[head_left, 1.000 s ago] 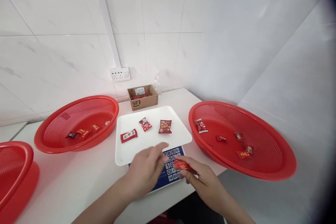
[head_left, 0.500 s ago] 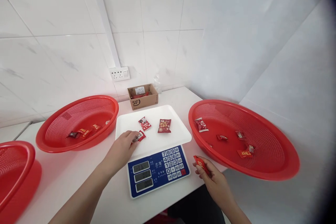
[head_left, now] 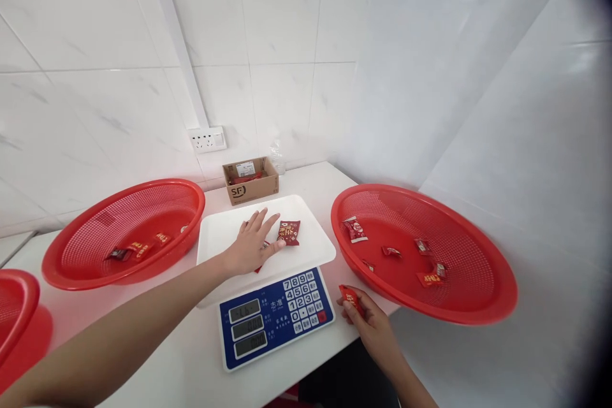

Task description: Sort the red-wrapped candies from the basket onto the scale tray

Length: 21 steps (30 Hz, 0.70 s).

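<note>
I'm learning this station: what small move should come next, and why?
Probably curl the left hand around the gold-lettered maroon packet: it is spread over the white scale pan, thumb beside that packet, while the right hand holds a red packet.

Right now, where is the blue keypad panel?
In the head view, the blue keypad panel lies at lower centre, just in front of the white tray, to the left of the right hand holding a red packet.

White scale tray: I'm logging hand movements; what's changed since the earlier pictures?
The left hand moved forward from the blue keypad panel over the white tray, spread over partly hidden red packets. The right hand shifted rightward off the panel, still holding a yellow-lettered red packet. The dark-red square packet and red plastic baskets stayed.
</note>
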Each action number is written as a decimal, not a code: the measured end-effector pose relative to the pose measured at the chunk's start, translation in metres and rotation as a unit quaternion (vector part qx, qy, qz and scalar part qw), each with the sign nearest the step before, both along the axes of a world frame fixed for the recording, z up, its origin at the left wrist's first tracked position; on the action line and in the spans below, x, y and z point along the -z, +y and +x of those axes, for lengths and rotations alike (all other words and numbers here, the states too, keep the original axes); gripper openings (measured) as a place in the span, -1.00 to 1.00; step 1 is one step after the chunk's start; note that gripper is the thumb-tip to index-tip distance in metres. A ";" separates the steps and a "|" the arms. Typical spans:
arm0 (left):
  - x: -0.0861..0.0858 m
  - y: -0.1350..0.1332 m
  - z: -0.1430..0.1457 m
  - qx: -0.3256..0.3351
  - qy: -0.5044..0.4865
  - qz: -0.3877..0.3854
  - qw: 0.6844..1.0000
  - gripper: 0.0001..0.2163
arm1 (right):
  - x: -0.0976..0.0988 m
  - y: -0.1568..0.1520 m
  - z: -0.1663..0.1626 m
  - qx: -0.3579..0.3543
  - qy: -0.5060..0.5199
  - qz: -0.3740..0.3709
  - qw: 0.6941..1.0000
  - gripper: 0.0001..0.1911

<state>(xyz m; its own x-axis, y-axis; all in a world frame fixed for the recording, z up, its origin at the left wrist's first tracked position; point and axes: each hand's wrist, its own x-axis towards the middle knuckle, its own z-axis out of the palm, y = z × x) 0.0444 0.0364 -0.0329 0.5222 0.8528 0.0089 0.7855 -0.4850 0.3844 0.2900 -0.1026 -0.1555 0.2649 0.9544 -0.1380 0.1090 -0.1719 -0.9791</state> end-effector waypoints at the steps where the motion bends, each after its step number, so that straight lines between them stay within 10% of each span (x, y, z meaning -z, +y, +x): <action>1: 0.001 0.003 0.004 0.003 0.003 -0.010 1.000 -0.36 | 0.001 0.000 0.000 -0.006 -0.003 0.003 1.000 -0.41; 8: 0.007 0.005 0.029 0.102 0.016 0.019 0.995 -0.41 | 0.000 0.001 0.002 -0.040 -0.030 0.013 0.999 -0.49; 21: 0.003 0.027 0.034 0.063 0.003 -0.041 0.997 -0.46 | -0.001 0.003 0.003 -0.040 -0.029 0.019 0.999 -0.53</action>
